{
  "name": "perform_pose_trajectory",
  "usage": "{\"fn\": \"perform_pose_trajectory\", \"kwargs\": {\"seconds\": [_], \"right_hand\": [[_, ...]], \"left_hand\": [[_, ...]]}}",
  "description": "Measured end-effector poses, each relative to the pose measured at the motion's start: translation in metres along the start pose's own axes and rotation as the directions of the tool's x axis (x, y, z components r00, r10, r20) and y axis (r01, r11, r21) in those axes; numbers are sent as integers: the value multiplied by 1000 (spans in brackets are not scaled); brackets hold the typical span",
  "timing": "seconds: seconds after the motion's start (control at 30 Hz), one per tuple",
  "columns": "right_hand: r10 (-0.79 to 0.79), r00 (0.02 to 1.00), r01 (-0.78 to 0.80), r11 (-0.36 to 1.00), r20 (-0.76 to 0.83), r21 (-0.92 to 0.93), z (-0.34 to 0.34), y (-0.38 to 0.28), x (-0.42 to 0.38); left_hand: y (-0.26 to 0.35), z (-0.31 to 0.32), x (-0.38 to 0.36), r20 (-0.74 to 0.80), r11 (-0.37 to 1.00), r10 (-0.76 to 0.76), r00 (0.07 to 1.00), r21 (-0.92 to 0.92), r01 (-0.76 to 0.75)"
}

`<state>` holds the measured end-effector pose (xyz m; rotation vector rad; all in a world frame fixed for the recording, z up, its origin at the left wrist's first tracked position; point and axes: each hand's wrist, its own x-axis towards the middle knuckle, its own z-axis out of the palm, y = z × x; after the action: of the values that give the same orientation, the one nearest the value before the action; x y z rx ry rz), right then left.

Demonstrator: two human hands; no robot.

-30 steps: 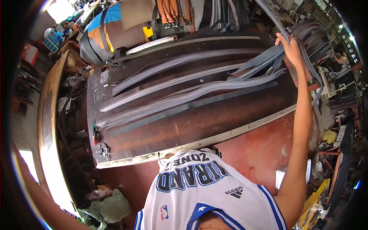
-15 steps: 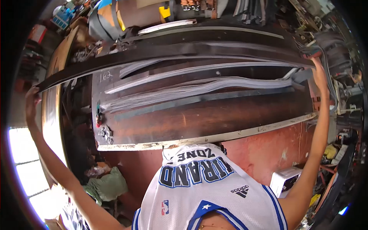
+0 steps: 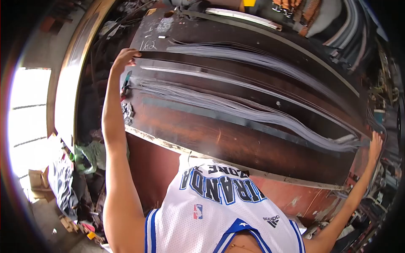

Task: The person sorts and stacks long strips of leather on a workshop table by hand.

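Observation:
A long dark strip (image 3: 202,62) stretches across the dark work table (image 3: 219,135), low over it, between bundles of thin grey strips. Its far-left end is pinched in the fingers of my left hand (image 3: 126,58), beside a chalked number. Out past the right end of the table, my right hand (image 3: 375,146) grips the other end, fingers pointing away from me. Nearer to me lies a wavy grey bundle (image 3: 236,107); a straighter, narrower bundle (image 3: 202,76) runs just behind it. Another grey bundle (image 3: 249,59) lies on the far side of the strip.
Along the table's near side runs a worn pale edge (image 3: 160,141). A tool with a teal handle (image 3: 127,79) lies by the left edge, near crumpled scraps (image 3: 128,113). Orange-brown straps (image 3: 310,17) hang at the back. A bright window (image 3: 31,114) is at the left.
Both hands have come down with the strip, from held up above the table to low over it, among the bundles. My view has turned, tilting the table down to the right.

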<state>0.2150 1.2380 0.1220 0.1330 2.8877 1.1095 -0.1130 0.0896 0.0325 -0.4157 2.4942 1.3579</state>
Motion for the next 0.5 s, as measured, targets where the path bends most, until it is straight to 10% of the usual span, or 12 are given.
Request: {"fn": "perform_pose_trajectory", "kwargs": {"seconds": [0.5], "right_hand": [[-40, 985, 34, 999, 165, 38, 18, -45, 10]], "left_hand": [[-36, 29, 27, 52, 965, -197, 979, 187, 184]]}}
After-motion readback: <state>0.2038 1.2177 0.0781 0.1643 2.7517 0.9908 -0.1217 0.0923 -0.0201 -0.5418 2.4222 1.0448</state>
